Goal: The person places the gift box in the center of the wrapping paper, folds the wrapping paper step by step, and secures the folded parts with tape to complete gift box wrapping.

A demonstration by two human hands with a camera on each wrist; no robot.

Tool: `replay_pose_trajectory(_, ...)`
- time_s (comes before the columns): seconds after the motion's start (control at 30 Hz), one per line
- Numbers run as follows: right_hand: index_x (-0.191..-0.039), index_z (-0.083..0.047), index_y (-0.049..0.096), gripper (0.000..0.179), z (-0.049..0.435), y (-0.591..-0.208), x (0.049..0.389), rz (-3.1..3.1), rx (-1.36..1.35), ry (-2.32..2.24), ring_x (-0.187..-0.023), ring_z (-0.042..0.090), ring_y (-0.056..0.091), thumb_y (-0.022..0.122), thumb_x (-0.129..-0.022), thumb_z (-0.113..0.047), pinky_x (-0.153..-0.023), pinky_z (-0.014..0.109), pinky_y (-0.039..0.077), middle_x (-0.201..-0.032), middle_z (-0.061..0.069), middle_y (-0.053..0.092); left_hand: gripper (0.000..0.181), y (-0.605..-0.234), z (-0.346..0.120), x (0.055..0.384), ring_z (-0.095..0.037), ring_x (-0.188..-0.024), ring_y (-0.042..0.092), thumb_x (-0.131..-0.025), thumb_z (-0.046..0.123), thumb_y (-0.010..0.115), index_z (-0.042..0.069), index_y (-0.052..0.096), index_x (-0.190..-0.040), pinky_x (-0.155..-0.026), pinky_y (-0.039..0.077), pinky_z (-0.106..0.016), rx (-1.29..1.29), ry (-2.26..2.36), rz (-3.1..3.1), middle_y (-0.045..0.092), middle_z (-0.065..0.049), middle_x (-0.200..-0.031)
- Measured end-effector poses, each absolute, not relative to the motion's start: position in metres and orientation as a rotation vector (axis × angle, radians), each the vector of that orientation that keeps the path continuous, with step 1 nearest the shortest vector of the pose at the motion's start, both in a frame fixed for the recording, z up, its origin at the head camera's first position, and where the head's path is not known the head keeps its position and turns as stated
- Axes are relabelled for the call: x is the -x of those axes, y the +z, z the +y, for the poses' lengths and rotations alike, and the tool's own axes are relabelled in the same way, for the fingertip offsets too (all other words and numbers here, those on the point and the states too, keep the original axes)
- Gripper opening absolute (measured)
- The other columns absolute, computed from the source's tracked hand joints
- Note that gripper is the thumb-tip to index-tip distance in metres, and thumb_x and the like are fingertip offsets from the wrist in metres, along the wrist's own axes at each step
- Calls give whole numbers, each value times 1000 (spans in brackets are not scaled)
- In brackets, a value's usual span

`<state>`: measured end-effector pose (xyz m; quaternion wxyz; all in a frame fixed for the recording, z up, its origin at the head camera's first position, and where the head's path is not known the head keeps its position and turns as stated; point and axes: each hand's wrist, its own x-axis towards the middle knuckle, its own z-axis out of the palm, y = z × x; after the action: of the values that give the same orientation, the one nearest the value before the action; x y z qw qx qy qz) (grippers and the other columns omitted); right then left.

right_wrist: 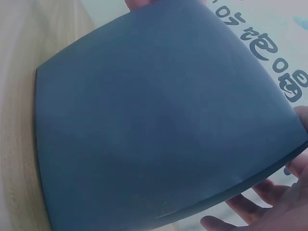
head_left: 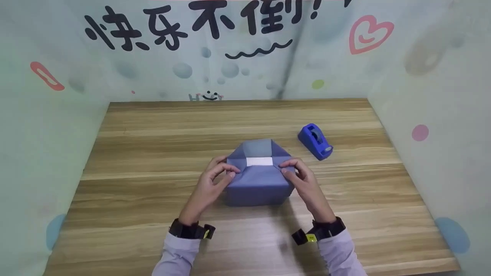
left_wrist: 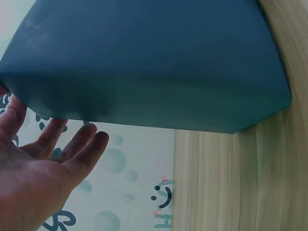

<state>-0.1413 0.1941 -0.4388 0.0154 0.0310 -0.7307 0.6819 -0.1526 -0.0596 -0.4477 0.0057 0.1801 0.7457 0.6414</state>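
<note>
A box wrapped in blue paper stands on the wooden table, its near flap folded over the top and its far flap raised. Between the flaps shows a white strip. At the left top corner my left hand pinches the folded paper with thumb and index finger. My right hand does likewise at the right corner. The left wrist view shows the box's blue side with the other left fingers spread beside it. A smooth blue face fills most of the right wrist view.
A blue tape dispenser lies to the right behind the box. The table meets a printed backdrop at its back and sides. Both wrists wear black camera straps.
</note>
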Motion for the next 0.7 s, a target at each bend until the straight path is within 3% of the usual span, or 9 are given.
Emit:
replay_pose_trajectory(0.23,-101,3,61,14,196,-438,145,-2304,-126,2136,-107,14,48,55,-90,-3,-89,22,38,-104,3,58,19,-444,-58,159,-26,-140,19,-94,20,54,19,67,-108,-112,14,-57,-589,1839,2276,33,-5,-146)
replay_pose_trajectory(0.4,-102,3,61,14,198,-438,147,-2314,-125,2139,-107,14,48,55,-90,-3,-89,22,39,-105,3,58,26,-440,-51,165,-25,-136,26,-96,12,47,16,65,-114,-111,18,-51,-688,1826,2249,35,-8,-140)
replay_pose_trajectory(0.6,-101,1,61,13,197,-439,147,-2320,-134,2129,-107,14,49,55,-90,-4,-89,22,39,-105,5,58,35,-448,-44,161,-23,-138,24,-88,19,64,18,57,-122,-113,18,-49,-697,1907,2345,33,-6,-144)
replay_pose_trajectory(0.7,-100,1,62,13,197,-439,146,-2310,-155,2134,-109,15,49,55,-90,-4,-91,23,39,-106,6,58,44,-450,-38,156,-24,-135,29,-83,16,69,13,52,-123,-113,20,-47,-591,2028,2359,40,-8,-138)
